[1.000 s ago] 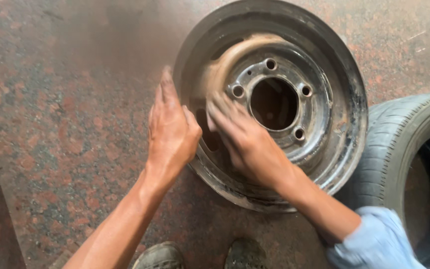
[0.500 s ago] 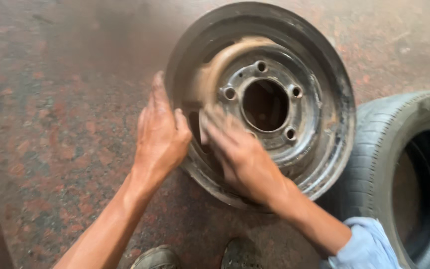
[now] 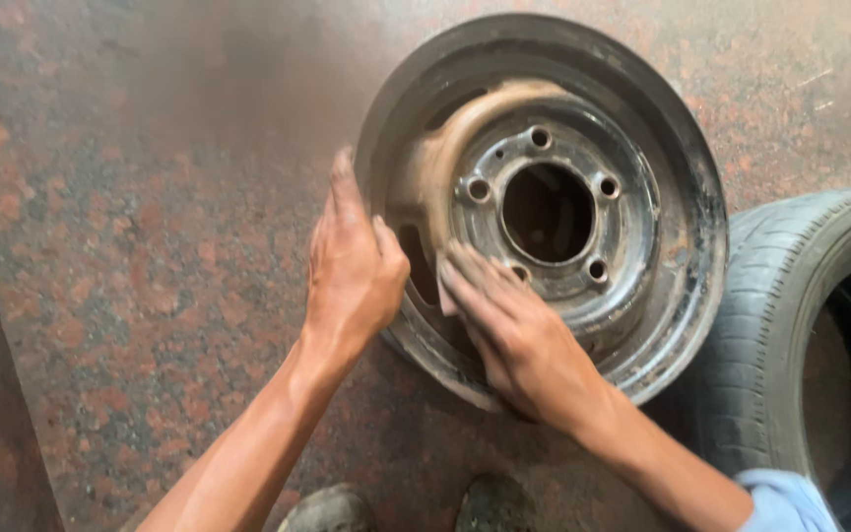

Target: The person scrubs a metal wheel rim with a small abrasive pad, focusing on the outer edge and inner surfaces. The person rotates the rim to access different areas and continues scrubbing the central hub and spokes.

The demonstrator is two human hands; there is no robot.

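While the left hand [image 3: 352, 271] lay flat against the rusty steel wheel rim's [image 3: 687, 172] edge, steadying it on the speckled floor [image 3: 130, 246] beside a tyre [image 3: 770, 325], the right hand [image 3: 514, 340] pressed a small abrasive pad [image 3: 445, 294] into the dish, seemingly mid-scrub. Further strokes would want firm pressure. Since the earlier frame, that hand had slid lower.

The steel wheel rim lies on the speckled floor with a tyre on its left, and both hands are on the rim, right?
Not quite: the head view shows the tyre right of the wheel rim. Left hand and right hand are on the rim, on the floor.
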